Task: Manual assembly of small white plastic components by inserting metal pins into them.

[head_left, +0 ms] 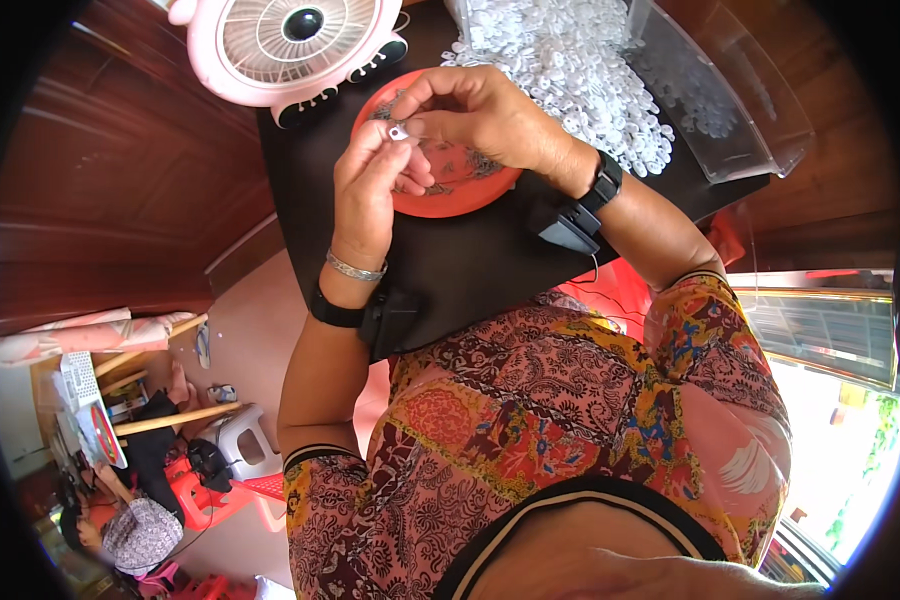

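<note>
A small white plastic piece (398,132) with a dark hole sits pinched between the thumb and forefinger of my left hand (368,185). Close beside it, my right hand (485,118) is closed in a pinch, its thumb tip right at the piece; whatever those fingers hold is too small to make out. Both hands are over a round orange-red dish (448,205) strewn with small thin dark bits. Beyond my right hand lies a large heap of similar white plastic pieces (585,75), part of it reaching toward a clear bin.
The black tabletop (450,265) carries everything. A pink fan (295,45) stands at the far left, the clear plastic bin (745,110) at the right. Dark devices are strapped to both wrists. At lower left, another person (142,535) is near red and white plastic stools.
</note>
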Demonstrator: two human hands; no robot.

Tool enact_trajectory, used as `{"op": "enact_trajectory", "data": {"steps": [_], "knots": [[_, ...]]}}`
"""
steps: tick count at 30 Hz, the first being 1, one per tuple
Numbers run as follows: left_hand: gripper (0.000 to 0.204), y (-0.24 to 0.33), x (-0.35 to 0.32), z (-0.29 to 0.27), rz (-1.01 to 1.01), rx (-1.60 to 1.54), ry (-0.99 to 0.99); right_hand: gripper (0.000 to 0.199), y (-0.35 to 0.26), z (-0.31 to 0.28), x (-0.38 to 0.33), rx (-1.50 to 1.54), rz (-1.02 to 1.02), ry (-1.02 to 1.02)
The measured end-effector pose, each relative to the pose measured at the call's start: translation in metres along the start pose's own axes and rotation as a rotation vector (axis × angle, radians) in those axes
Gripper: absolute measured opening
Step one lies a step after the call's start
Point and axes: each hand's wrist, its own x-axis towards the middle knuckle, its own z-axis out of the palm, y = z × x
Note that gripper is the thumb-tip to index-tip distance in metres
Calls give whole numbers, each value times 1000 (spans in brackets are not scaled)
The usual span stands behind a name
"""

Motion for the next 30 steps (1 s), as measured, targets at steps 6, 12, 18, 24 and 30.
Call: {"op": "enact_trajectory", "data": {"steps": [6,12,18,24,30], "knots": [[14,-6,-3,-4,43,78,-16,13,13,1,-4,-16,3,2],[14,-8,-3,-1,46,52,-1,9,16,1,-9,-27,-19,10],[26,-2,-4,1,-74,-28,4,5,13,1,-10,-40,-17,7],[26,0,0,-6,-246,-356,-193,12,19,-5,-8,-130,-182,-40],[18,2,-1,-6,-193,-253,-86,15,21,-4,-8,-100,-143,-101]]}}
